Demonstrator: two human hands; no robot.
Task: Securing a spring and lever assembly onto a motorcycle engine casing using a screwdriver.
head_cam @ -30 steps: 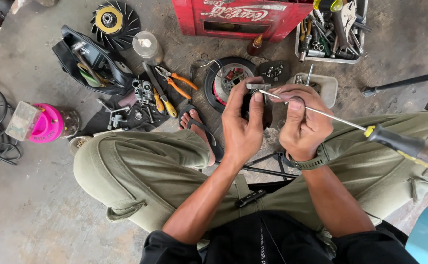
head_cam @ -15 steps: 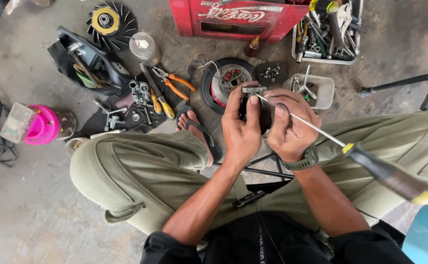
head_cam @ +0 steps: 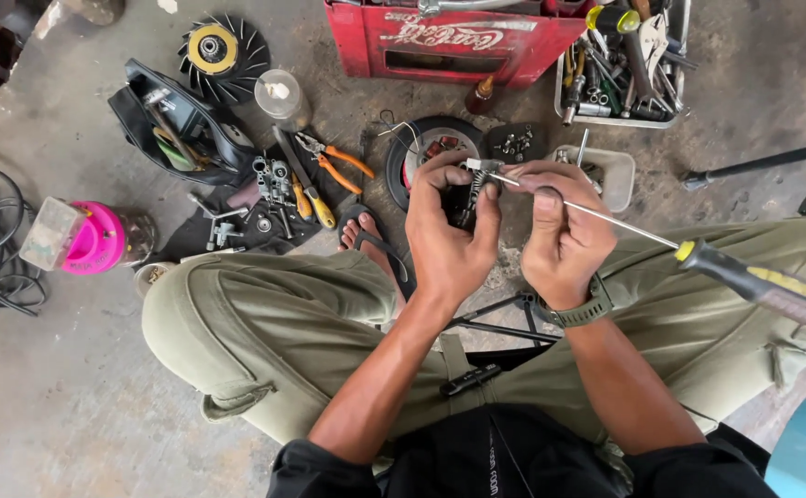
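Note:
My left hand (head_cam: 447, 242) is closed around a small dark metal part with a spring (head_cam: 469, 189), held up in front of me between my knees. My right hand (head_cam: 559, 226) pinches the thin steel shaft of a long screwdriver (head_cam: 605, 217) close to its tip, which rests against the part. The screwdriver's black and yellow handle (head_cam: 762, 288) sticks out to the right over my right thigh. A green watch sits on my right wrist.
On the concrete floor lie orange-handled pliers (head_cam: 334, 161), a black fan wheel (head_cam: 220, 53), a round black cover (head_cam: 426, 148), a pink container (head_cam: 89, 238), a red crate (head_cam: 458, 37) and a white tray of tools (head_cam: 619, 65). Cables lie at far left.
Both hands have kept their hold on the part and the shaft. The screwdriver's handle has swung lower and further right over my thigh.

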